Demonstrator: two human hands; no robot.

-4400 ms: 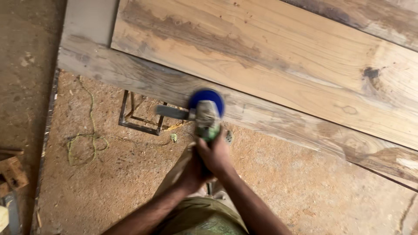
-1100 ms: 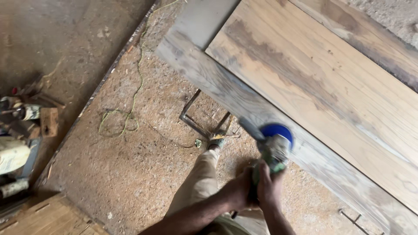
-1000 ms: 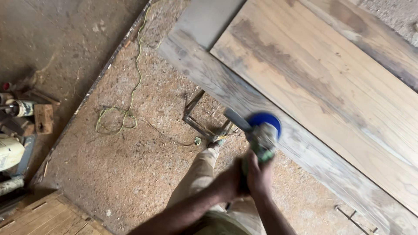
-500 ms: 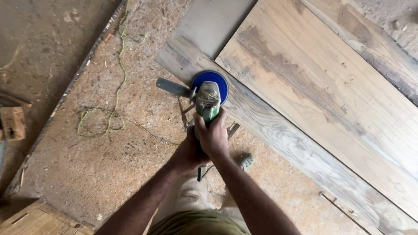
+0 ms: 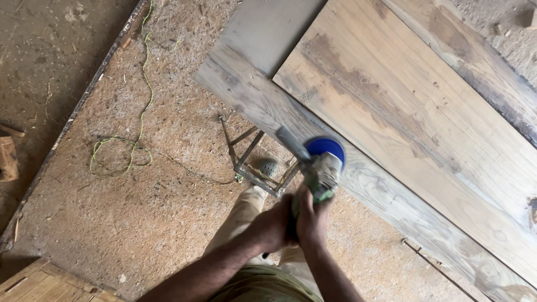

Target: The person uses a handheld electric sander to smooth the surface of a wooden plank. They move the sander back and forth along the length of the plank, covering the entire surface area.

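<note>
At the far left edge of the frame a small brown wooden block (image 5: 8,159) lies on the dark bare floor, and in the lower left corner sits a corner of pale wooden slats (image 5: 39,282). A thin yellow-green cord (image 5: 126,154) loops across the sawdust-covered floor (image 5: 140,212) in the left half, running up toward the top edge. Near the centre a rusty metal trestle frame (image 5: 254,162) stands under the boards, with a green-soled shoe (image 5: 268,166) just beside it and a tan trouser leg (image 5: 240,218) below. At lower centre the left hand (image 5: 272,229) and the right hand (image 5: 312,219) are pressed together, both wrapped tight around the rear handle of a green and grey angle grinder (image 5: 320,173). Its blue round sanding disc (image 5: 324,148) rests on the edge of a weathered grey wooden plank (image 5: 391,190), which runs diagonally from upper centre to the lower right corner. Lying on that plank, a wide, paler sanded wooden board (image 5: 414,112) fills the right half of the frame.
</note>
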